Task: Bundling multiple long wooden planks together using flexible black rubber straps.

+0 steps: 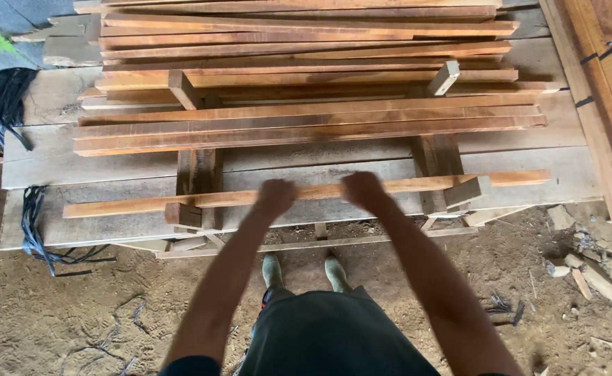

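A long reddish-brown wooden slat (pixel 459 183) lies crosswise at the front of a wooden rack. My left hand (pixel 276 196) and my right hand (pixel 361 188) both grip it near its middle, about a hand's width apart. Behind it, several more slats (pixel 306 122) are stacked across the rack's two sloping rails (pixel 436 157), with further layers higher up (pixel 306 31). My green boots (pixel 272 270) stand on the sandy floor just below the rack.
Wide pale planks (pixel 111 163) lie under the rack. Black strapping (pixel 3 101) hangs at the left, more of it lower down (pixel 34 237). Strapped lumber (pixel 608 90) runs along the right edge. Rubble and wood scraps (pixel 584 268) litter the floor at the right.
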